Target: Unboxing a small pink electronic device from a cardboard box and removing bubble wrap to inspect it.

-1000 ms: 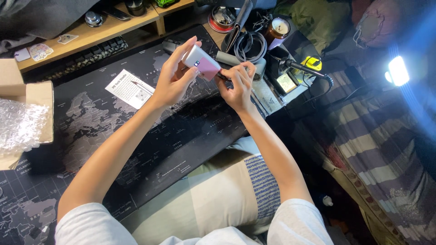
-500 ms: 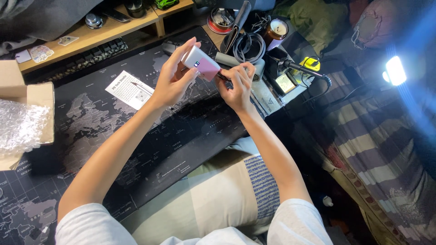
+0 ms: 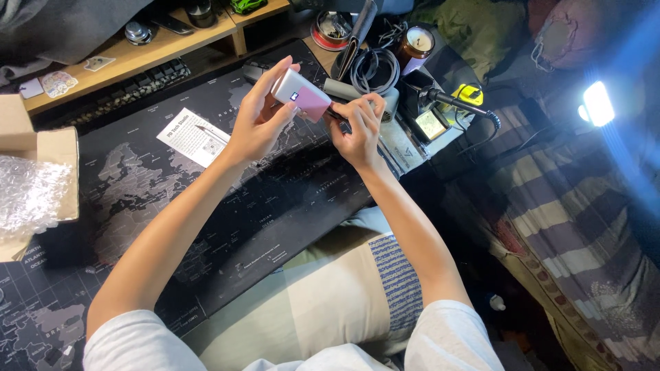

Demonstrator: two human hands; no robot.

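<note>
- I sit at a low desk covered by a dark world-map desk mat, with a wooden shelf behind it and a striped blanket off to my right.
- My left hand is wrapped around a small pink-and-white rectangular device, fingers curled over its far edge and the thumb pressing its near side, so it hangs tilted in the air above the mat.
- My right hand is closed on a thin dark tool whose tip meets the device's right end; the fingertips are pinched together, though how the tip seats is hidden from me.
- The device rests on nothing, so if my left grip loosens, I judge it could drop onto the mat or tumble toward the coiled cables.
- Pushing too hard with the tool could make it skid off the smooth casing, scratch it, or jab my left palm.
- A soldering station with its iron and cord stands just beside my right wrist; a wide elbow swing could snag that cord.
- A candle jar sits near the cables and could be knocked over.
- A printed paper slip with a pen on it lies on the mat by my left forearm, which could sweep it away.
- A cardboard box with bubble wrap sits well apart at the left.
</note>
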